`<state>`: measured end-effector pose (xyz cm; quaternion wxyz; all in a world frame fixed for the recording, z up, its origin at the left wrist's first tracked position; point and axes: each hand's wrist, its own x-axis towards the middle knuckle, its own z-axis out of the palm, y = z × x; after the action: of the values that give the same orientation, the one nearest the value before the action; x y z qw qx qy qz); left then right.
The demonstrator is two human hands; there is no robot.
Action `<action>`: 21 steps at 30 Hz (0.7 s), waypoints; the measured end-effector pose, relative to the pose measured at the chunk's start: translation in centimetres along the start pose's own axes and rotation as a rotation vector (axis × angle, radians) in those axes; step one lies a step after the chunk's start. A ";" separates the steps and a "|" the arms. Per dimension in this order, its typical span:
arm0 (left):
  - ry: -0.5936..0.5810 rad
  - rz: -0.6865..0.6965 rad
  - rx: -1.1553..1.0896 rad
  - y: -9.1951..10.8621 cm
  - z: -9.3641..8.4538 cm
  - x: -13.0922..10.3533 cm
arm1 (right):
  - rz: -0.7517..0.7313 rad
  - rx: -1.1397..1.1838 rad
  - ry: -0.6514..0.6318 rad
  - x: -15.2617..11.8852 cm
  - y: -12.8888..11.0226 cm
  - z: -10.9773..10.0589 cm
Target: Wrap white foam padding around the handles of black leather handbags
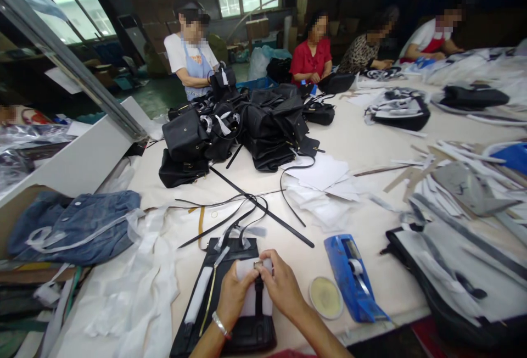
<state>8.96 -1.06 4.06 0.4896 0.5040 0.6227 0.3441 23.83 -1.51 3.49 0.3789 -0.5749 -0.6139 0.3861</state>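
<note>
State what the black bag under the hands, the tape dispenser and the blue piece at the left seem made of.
Black bag: smooth leather or imitation leather, judging by its soft sheen; which one stays open.
Tape dispenser: probably hard plastic, from its rigid, moulded-looking blue body.
Blue piece: apparently denim, matte, with faded, uneven colour.

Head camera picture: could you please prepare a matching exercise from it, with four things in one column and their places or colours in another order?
1. Tape dispenser
2. Denim bag
3. Round disc
4. Black bag with gold zipper

A. Pale yellow
B. Under the left hand and right hand
C. Blue, just right of the disc
D. Near the left edge of the picture

Right pairs: 1-C, 2-D, 3-A, 4-B
</note>
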 end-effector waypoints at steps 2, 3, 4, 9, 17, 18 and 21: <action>0.004 -0.005 0.010 -0.1 0.0 0.0 | 0.011 0.006 -0.023 0.1 0.1 -0.2; 0.003 -0.006 0.007 -0.2 0.1 0.0 | 0.013 0.003 -0.034 0.1 0.2 -0.3; 0.001 -0.005 0.003 -0.3 0.1 0.0 | 0.012 -0.003 -0.044 0.2 0.2 -0.5; -0.027 0.001 0.011 -0.1 0.3 -0.1 | -0.028 -0.011 -0.072 0.3 0.2 -1.0; -0.066 0.013 0.118 0.3 0.1 -0.1 | 0.002 0.042 -0.067 0.1 0.4 -1.1; -0.064 0.025 0.147 0.2 0.0 -0.1 | 0.016 0.043 -0.065 0.0 0.5 -1.1; -0.062 0.061 0.252 0.1 -0.2 0.1 | 0.048 0.043 -0.072 0.0 0.8 -1.1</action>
<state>8.81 -0.95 4.15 0.4307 0.5907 0.6299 0.2623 25.17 -1.41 3.26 0.3594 -0.5668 -0.6046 0.4289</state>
